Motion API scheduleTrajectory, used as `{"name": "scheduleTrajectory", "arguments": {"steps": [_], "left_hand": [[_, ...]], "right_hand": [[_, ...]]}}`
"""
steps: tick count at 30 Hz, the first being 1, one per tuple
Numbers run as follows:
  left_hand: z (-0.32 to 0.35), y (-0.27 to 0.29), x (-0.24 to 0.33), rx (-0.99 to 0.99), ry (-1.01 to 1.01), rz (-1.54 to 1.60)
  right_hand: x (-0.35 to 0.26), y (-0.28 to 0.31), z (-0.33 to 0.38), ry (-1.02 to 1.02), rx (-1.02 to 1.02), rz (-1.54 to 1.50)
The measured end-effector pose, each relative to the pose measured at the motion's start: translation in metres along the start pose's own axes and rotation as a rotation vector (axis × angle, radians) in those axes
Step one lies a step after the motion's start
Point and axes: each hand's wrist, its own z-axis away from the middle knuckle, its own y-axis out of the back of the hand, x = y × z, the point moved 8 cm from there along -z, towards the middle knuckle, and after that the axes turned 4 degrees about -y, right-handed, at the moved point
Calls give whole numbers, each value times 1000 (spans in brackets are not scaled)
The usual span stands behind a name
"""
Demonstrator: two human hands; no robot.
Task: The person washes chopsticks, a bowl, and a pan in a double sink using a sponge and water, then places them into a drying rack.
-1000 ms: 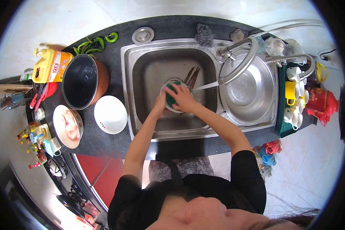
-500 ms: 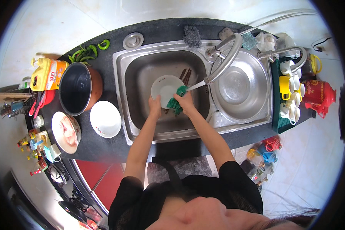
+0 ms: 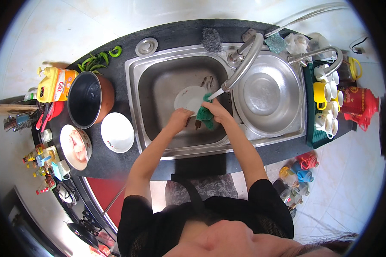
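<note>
Over the left basin of the steel sink (image 3: 158,77), my left hand (image 3: 180,120) grips the near left edge of a small white plate (image 3: 189,97). A green scrubbing cloth (image 3: 206,116) is bunched in my right hand (image 3: 217,110), against the plate's right side. Water from the curved faucet (image 3: 245,64) runs down by the cloth. Brown chopsticks (image 3: 197,124) lie in the basin, partly hidden by the plate and cloth.
The right basin holds a steel bowl (image 3: 266,92). To the left stand a white dish (image 3: 117,132), a deep pot (image 3: 85,100), a bowl of meat (image 3: 75,147), green peppers (image 3: 94,62) and a yellow jug (image 3: 51,85). Cups (image 3: 321,94) sit on a green tray (image 3: 315,139) at right.
The plate has shifted slightly right and lower into the basin. My left hand has turned more across its near edge, and the cloth has moved right with my right hand.
</note>
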Motion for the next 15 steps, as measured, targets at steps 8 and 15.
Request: {"name": "scheduleTrajectory", "arguments": {"steps": [8,15], "left_hand": [[22,12,-11,283,417,1015],[24,33,25,234,490,1141]], "right_hand": [[-35,-71,48,685,502,821],[39,-6,-62,-202,-32,-391]]}}
